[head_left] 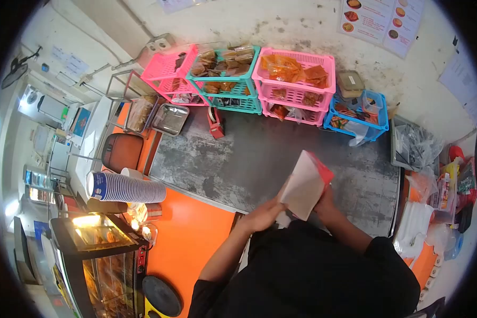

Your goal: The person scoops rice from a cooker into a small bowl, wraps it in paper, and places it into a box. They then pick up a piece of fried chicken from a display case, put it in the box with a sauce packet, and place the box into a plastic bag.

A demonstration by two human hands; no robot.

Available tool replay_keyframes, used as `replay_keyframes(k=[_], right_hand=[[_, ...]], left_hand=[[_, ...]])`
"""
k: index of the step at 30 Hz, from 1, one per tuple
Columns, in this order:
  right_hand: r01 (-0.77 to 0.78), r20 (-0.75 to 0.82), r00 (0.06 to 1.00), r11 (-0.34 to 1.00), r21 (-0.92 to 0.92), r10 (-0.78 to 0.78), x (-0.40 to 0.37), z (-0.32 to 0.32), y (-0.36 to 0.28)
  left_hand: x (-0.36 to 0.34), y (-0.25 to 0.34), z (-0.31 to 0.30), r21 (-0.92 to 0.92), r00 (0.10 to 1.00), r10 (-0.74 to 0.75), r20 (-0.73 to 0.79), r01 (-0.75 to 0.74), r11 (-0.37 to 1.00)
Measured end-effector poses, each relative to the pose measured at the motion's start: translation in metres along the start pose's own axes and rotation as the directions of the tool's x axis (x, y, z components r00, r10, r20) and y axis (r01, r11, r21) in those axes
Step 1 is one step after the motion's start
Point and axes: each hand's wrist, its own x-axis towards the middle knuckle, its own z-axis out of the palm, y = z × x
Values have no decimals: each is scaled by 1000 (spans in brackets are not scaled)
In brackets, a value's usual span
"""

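Observation:
Close in front of my dark shirt, I hold a white paper bag (303, 186) with a red side, tilted over the near edge of the grey table. My left hand (267, 212) is closed on its lower left edge. On the other side, my right hand (325, 200) grips the bag by its red side, with some fingers hidden behind the paper. Beyond the bag lies the dark, worn tabletop (249, 153).
Stacked pink baskets (294, 90) and teal baskets (225, 85) with bagged food line the wall. A blue basket (358, 119), a red tape dispenser (215, 124) and a metal tray (170, 117) stand nearby. At left are stacked paper cups (130, 190) and a lit food warmer (103, 254).

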Motion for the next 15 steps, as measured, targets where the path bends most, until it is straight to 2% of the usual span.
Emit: replay_keyframes(k=[1, 2, 3, 4, 5, 6, 7, 8, 9, 10, 11, 13, 14, 15], right_hand=[[-2, -19, 1000, 1000, 4, 2, 9, -14, 6], [40, -139, 990, 999, 19, -37, 17, -25, 10], [85, -258, 963, 996, 31, -74, 22, -37, 12], [65, -412, 909, 998, -19, -67, 14, -10, 3], [62, -430, 901, 998, -11, -60, 20, -31, 7], [98, -314, 943, 994, -49, -109, 30, -65, 12], [142, -187, 970, 986, -85, -155, 36, -84, 13], [141, -198, 968, 987, -81, -155, 39, -88, 7], [175, -422, 875, 967, -185, -239, 43, -91, 1], [178, -606, 725, 939, -294, -327, 45, -92, -6], [172, -609, 724, 940, -294, -323, 40, -89, -17], [320, -176, 836, 722, -614, -520, 25, -81, -51], [298, -55, 895, 686, -663, -443, 22, -74, -64], [286, -59, 901, 691, -664, -431, 27, -76, -67]], left_hand=[[4, -9, -10, -54, 990, -134, 34, 136, 989], [8, -13, -15, -101, 961, -266, 75, 273, 957], [13, -13, -16, -101, 956, -278, 93, 287, 953], [18, -11, -17, -52, 957, -287, 46, 289, 956], [22, -10, -17, -3, 957, -291, -2, 291, 957], [31, -24, -20, -32, 928, -369, -39, 368, 929], [36, -25, -28, -27, 926, -377, -27, 377, 926], [41, -23, -37, 48, 953, -294, -77, 298, 953], [46, -24, -42, 123, 971, -204, -122, 218, 968], [57, -43, -45, 128, 983, -134, -127, 151, 980], [63, -45, -45, 124, 982, -141, -127, 156, 980], [81, -47, -42, 331, 987, -35, -156, 86, 940], [92, -51, -40, 322, 986, -45, -163, 97, 942], [105, -57, -37, 415, 983, -49, -179, 120, 902]])
